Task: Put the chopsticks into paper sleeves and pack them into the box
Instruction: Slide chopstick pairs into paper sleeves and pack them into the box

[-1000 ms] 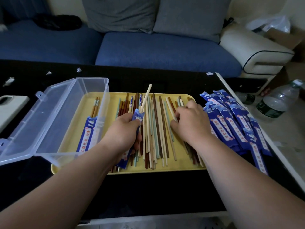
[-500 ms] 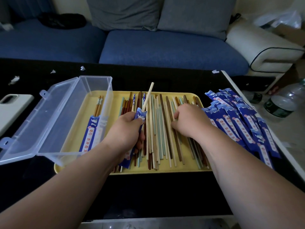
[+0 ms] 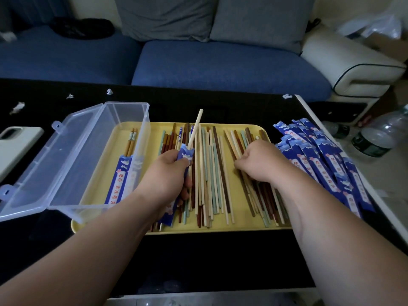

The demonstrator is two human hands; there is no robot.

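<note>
Meanwhile the left hand (image 3: 166, 173) has not budged: it grips a blue sleeve (image 3: 185, 153) with 1 pale chopstick (image 3: 195, 127) slanting up out of its mouth, above the yellow tray (image 3: 254, 227). The change is on the other side. The right hand (image 3: 258, 162), whose fingers reached out over the loose chopsticks (image 3: 212, 173) a second ago, has drawn them in to a loose fist on the right-hand bunch. That bunch now lies fanned apart from the middle one, with a sliver of tray between. Whether a stick is pinched I cannot tell, as the fingertips are hidden. I judge it is raking out a pale mate for the half-filled sleeve. So far 1 sleeved pair (image 3: 120, 173) lies in the clear box (image 3: 88, 151) at the left. The stack of empty sleeves (image 3: 326, 162) waits at the right.
</note>
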